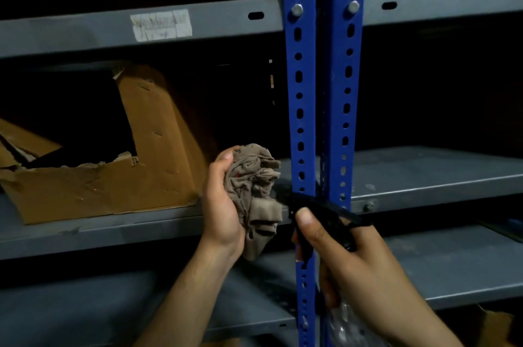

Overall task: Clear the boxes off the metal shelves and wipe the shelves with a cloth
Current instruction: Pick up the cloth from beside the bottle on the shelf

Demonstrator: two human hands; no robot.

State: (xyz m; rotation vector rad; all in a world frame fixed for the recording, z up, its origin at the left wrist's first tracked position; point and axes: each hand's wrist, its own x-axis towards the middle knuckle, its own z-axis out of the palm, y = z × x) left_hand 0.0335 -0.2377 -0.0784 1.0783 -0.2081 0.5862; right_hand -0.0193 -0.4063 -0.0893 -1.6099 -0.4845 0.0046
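My left hand (222,205) holds a crumpled grey-brown cloth (254,188) in front of the middle grey metal shelf (85,233). My right hand (348,259) grips a clear spray bottle (343,321) by its neck, its black trigger head (317,209) pointing left at the cloth from close by. A torn, open brown cardboard box (113,177) sits on the middle shelf at the left, just left of my left hand. The right part of that shelf (424,174) carries no boxes.
Two blue perforated uprights (300,92) stand in the centre, between the left and right shelf bays. An upper grey shelf edge (85,32) bears a worn paper label (161,24). A lower shelf (452,276) runs below. Another bit of cardboard (495,327) shows at the bottom right.
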